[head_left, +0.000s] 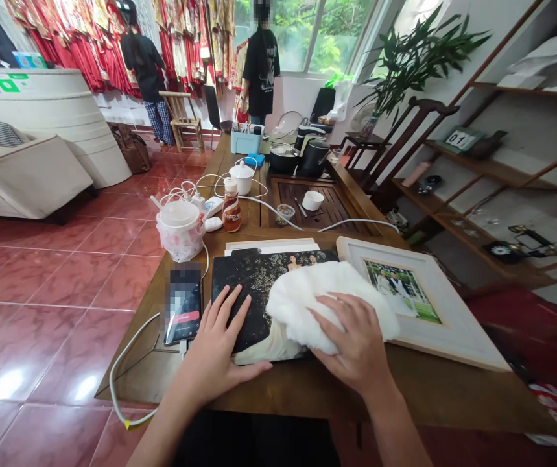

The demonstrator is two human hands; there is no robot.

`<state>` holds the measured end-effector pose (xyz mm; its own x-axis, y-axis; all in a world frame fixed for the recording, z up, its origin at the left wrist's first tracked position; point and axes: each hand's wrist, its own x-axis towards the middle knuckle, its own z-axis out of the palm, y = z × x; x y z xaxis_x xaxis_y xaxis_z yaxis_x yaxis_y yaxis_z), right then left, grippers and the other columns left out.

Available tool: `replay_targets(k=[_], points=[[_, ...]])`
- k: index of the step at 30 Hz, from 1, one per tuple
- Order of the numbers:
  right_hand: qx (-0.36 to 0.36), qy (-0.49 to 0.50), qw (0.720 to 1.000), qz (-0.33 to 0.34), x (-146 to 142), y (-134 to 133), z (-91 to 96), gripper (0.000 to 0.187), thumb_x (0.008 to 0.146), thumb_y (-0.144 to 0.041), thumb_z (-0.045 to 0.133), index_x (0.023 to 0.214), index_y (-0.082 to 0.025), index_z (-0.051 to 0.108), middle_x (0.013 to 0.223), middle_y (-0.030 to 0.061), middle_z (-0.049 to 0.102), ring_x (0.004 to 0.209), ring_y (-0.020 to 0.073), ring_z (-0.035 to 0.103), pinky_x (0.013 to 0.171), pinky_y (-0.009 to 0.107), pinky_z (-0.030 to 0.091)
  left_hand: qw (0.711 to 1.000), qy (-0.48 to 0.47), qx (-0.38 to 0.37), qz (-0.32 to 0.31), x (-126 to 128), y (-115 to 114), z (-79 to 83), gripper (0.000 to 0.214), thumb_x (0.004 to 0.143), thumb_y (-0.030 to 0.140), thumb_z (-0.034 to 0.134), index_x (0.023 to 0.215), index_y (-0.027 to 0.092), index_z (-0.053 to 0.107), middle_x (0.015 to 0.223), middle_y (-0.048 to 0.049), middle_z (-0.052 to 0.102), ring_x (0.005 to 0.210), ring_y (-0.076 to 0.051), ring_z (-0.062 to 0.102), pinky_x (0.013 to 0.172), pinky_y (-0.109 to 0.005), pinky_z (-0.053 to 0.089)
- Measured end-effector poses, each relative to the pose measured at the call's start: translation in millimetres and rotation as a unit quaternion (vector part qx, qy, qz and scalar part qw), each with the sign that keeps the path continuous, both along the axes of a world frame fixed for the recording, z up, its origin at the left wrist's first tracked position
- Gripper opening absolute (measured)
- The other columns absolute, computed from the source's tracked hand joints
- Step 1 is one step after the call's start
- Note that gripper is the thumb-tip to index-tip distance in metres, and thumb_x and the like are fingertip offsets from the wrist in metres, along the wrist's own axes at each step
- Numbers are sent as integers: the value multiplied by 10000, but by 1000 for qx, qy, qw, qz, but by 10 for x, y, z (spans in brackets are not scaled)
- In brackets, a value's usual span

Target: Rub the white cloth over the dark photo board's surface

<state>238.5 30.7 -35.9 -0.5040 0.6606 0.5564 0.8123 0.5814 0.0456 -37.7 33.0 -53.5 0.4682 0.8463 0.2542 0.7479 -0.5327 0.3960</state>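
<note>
A dark photo print (259,279) lies flat on the wooden table (434,389) in front of me. My left hand (217,347) rests open on its lower left corner, fingers spread flat. My right hand (356,344) presses a fluffy white cloth (317,295) onto the right part of the print, fingers curled over it. A white framed photo (419,298) lies just right of the cloth.
A phone (183,305) on a white cable lies left of the print. Behind stand a white lidded pot in a bag (179,227), a brown bottle (231,206), a teapot, a bowl (312,200) and kettles. Two people stand far back by hanging red garments. Shelves line the right.
</note>
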Motion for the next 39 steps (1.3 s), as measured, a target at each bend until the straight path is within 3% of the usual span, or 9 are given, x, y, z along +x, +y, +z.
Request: replay_targets(k=[5,12,20,26,33,39], points=[[-24,0,998,62,-148,-101,0,349,887,-376,541,1201,-239,611,1261,124,579,1176,350,485,958,573,374,1000,-1,-2,-2,-3,-4,-1,955,812,599,688,1557,247,205,1611,-129,205,1476,-378,165,1142,-571,291],[5,7,999,-50,160,114,-36,304,882,-367,587,1139,-205,610,1223,142,603,1130,350,506,916,547,399,1000,-4,3,-2,1,2,-3,956,812,599,684,1557,243,202,1609,-126,210,1478,-372,159,1144,-564,292],[-26,-1,999,39,-77,-31,8,342,892,-394,567,1185,-220,594,1245,136,580,1159,355,484,938,568,380,1000,4,-4,-2,5,3,-12,956,809,605,684,1551,217,223,1609,-143,203,1478,-375,152,1146,-564,289],[1,4,1000,-17,81,60,12,305,896,-365,578,1149,-194,590,1208,146,598,1124,353,503,911,552,394,1000,0,-1,-4,10,9,-10,958,813,603,680,1556,229,203,1610,-134,203,1479,-377,146,1144,-570,289],[-8,-10,999,39,27,2,22,318,900,-375,555,1165,-204,589,1226,147,585,1138,368,492,905,564,389,1000,11,-2,-3,15,12,-20,960,820,626,660,1554,207,204,1616,-130,180,1485,-361,124,1150,-561,281],[13,-3,1000,-12,162,59,12,286,882,-330,598,1122,-175,584,1184,161,604,1101,369,514,872,550,402,1000,4,-1,0,3,10,-24,960,818,626,660,1557,218,200,1616,-122,184,1483,-368,131,1147,-568,285]])
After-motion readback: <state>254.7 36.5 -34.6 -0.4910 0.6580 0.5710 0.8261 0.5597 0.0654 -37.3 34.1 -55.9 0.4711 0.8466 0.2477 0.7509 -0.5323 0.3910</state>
